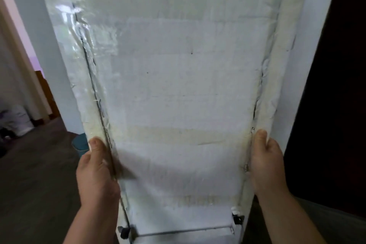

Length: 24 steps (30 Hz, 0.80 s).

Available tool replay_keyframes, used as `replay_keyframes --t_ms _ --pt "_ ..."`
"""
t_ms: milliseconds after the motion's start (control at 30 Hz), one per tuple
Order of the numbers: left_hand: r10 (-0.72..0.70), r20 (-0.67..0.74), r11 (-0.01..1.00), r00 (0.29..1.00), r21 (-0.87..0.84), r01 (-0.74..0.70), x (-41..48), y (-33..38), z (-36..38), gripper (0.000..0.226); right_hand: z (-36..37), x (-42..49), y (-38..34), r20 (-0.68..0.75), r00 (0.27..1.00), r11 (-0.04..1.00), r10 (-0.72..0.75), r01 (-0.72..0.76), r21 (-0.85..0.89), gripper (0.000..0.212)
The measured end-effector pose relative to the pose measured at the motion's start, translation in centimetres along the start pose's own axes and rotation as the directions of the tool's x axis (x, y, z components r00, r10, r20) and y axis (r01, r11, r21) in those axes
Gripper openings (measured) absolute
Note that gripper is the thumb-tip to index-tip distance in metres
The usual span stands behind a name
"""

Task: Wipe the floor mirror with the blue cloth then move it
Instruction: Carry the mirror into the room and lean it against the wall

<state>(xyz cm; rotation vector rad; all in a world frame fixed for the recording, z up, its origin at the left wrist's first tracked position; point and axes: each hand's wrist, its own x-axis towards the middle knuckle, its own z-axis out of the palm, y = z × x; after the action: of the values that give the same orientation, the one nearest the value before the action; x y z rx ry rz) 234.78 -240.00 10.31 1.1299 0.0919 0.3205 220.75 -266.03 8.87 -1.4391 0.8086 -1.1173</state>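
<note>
The floor mirror (178,85) fills most of the view with its white, tape-covered back panel facing me; the glass side is hidden. My left hand (97,172) grips its left edge low down, thumb on the back. My right hand (266,160) grips the right edge at about the same height. A blue patch (80,144) shows just behind the mirror's left edge above my left thumb; whether it is the blue cloth I cannot tell. Black brackets (124,232) sit at the mirror's bottom corners.
A pale wall (39,45) stands behind the mirror on the left, with a doorway and wooden frame (17,61) beyond. White bags (17,121) lie on the dark floor (39,184) at far left. A dark area (336,105) lies at right.
</note>
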Motion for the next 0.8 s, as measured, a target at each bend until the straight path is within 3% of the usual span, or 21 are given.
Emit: replay_keyframes --t_ms 333,467,700,800 --pt "0.097 -0.231 0.994 0.968 0.066 -0.084 5.0 -4.4 6.4 0.045 10.1 12.6 2.5 0.2 0.979 0.999 -0.041 0.04 0.01 0.057" --pt "0.069 -0.281 0.997 0.957 -0.011 -0.075 8.1 -5.7 7.4 0.04 14.8 15.0 3.2 0.223 0.972 0.997 -0.077 0.075 0.018 0.057" --pt "0.165 -0.379 0.986 0.911 0.057 -0.155 10.9 -7.1 8.3 0.043 21.4 18.1 4.8 0.335 0.938 0.994 -0.093 0.069 0.083 0.067" --pt "0.204 -0.422 0.979 0.883 0.073 -0.192 11.2 -7.2 9.1 0.042 23.6 19.6 5.1 0.408 0.909 0.995 -0.081 0.048 0.092 0.06"
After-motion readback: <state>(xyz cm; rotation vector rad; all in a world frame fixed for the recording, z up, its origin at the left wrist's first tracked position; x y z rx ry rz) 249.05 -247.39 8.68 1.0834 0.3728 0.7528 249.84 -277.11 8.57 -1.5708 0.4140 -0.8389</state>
